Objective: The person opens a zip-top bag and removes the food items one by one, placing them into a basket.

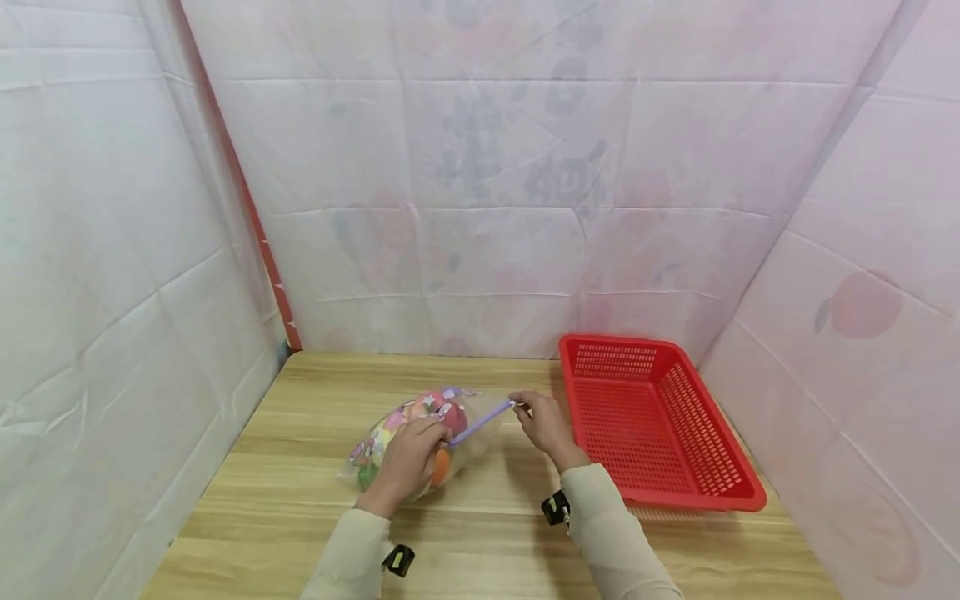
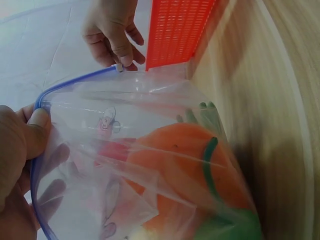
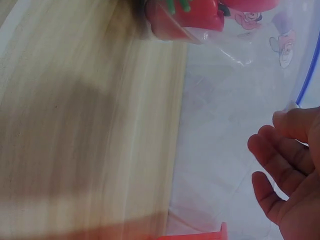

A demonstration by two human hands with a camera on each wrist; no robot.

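Left of red basket [image 1: 622, 425]: left hand [image 1: 408, 460] pinches purple zip [image 1: 483, 422] of clear bag [image 2: 82, 105]; right hand [image 1: 546, 427] pinches its slider [image 2: 119, 68].

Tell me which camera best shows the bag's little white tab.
The left wrist view: it shows the white tab close up, where the right hand touches it. The head view shows only a tiny speck; in the right wrist view, that hand partly hides it.
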